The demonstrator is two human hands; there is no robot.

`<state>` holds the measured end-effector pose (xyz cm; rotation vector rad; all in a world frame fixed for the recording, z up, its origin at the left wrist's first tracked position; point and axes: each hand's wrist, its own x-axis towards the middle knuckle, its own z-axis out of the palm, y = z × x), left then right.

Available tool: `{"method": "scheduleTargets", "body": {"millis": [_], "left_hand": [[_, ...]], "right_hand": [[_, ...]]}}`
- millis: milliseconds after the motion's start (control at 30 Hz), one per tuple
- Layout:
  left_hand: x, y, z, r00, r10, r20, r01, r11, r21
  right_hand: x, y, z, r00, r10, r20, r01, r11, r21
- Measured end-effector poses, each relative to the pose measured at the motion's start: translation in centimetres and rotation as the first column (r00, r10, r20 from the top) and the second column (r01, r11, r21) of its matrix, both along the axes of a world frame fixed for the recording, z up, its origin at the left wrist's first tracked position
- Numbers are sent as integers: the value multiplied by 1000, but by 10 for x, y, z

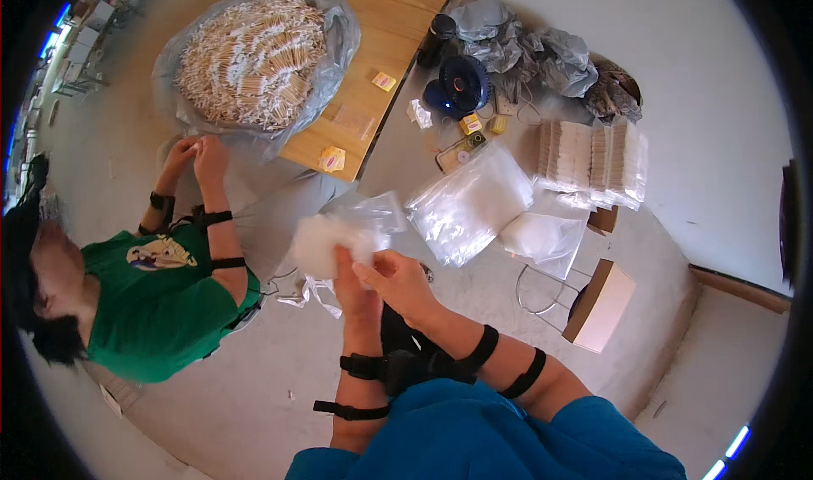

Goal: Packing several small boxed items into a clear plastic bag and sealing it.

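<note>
In front of my body, my left hand [354, 287] is closed around the lower edge of a whitish translucent plastic bag [315, 245]. The bag is blurred, and I cannot tell what is in it. My right hand [401, 282] pinches at the same edge, its fingers against those of the left. Just beyond, a thin clear plastic sheet or bag [383, 211] sticks out. Farther right lies a large stack of clear plastic bags [474, 201], with a smaller whitish bag [542, 236] beside it.
At the left sits a co-worker in a green shirt [161, 315], hands together by a wooden table [385, 23]. A big bag of cotton swabs [254, 61] rests on it. Rows of packed bundles [591, 160], a blue fan [463, 84] and a cardboard box [600, 304] are at right.
</note>
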<state>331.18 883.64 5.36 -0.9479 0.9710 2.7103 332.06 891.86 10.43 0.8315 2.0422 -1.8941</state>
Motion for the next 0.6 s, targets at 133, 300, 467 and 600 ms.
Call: {"method": "scheduleTargets", "body": {"millis": [133, 300, 467, 600], "left_hand": [[-24, -57, 7, 987, -128, -97, 134, 989, 58], [7, -120, -23, 948, -311, 66, 313, 949, -25], [52, -150, -60, 879, -344, 331, 306, 938, 163], [61, -152, -60, 829, -418, 371, 406, 907, 115]], "right_hand": [[-41, 20, -30, 994, 60, 87, -61, 998, 7], [-119, 29, -121, 968, 249, -38, -220, 910, 352], [-197, -28, -180, 950, 312, 15, -266, 782, 564], [-226, -61, -215, 965, 261, -20, -152, 621, 769]]}}
